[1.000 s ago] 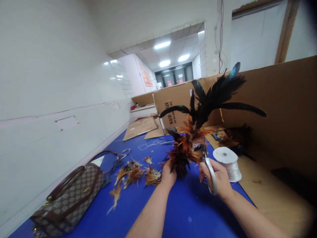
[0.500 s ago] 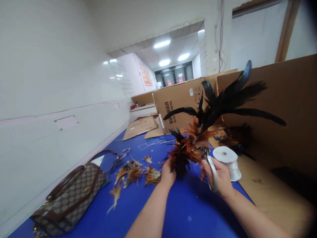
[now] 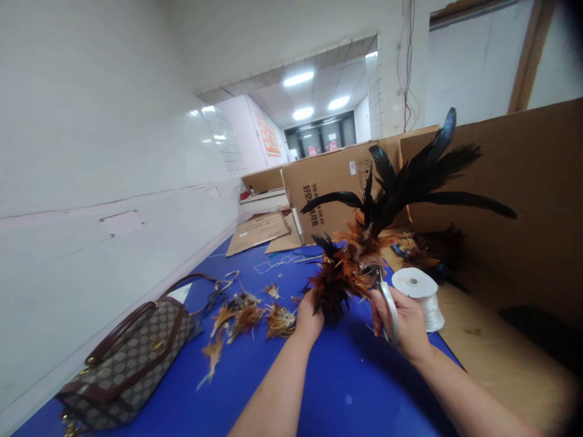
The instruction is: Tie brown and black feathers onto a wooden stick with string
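The left hand (image 3: 310, 318) pinches the lower end of a bunch of feathers (image 3: 350, 264), which leans to the right above the blue table (image 3: 328, 394). The right hand (image 3: 407, 325) is closed around the scissors (image 3: 392, 315), their blades up against the bunch; whether they cut anything is unclear. The spool (image 3: 414, 283) stands just beside that hand; loose feathers (image 3: 246, 318) lie to the left.

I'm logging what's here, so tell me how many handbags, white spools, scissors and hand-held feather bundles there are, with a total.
Handbag: 1
White spool: 1
Scissors: 1
Hand-held feather bundle: 1
Total: 4
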Demonstrator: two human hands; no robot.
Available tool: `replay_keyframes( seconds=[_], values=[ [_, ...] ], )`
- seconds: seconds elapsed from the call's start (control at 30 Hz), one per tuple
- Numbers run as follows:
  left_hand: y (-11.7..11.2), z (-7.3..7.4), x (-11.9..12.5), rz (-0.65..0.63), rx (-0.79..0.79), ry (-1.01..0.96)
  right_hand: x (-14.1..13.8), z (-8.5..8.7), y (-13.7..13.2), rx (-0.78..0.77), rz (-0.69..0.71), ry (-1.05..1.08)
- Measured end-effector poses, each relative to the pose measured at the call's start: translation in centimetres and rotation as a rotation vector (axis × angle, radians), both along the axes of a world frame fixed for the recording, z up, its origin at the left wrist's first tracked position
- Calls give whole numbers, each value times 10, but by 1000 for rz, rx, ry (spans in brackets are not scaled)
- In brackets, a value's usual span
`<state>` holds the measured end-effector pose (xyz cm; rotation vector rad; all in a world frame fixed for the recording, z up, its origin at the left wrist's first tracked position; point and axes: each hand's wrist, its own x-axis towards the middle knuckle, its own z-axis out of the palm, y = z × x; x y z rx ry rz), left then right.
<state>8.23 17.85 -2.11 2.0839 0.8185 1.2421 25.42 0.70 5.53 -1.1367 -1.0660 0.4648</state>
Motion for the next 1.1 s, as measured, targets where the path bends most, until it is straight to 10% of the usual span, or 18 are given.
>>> replay_keyframes(
  seconds=[1.1],
  values=[
    [-1, 2, -1, 21, 4, 45, 3, -11, 10, 15, 172, 257]
  ],
)
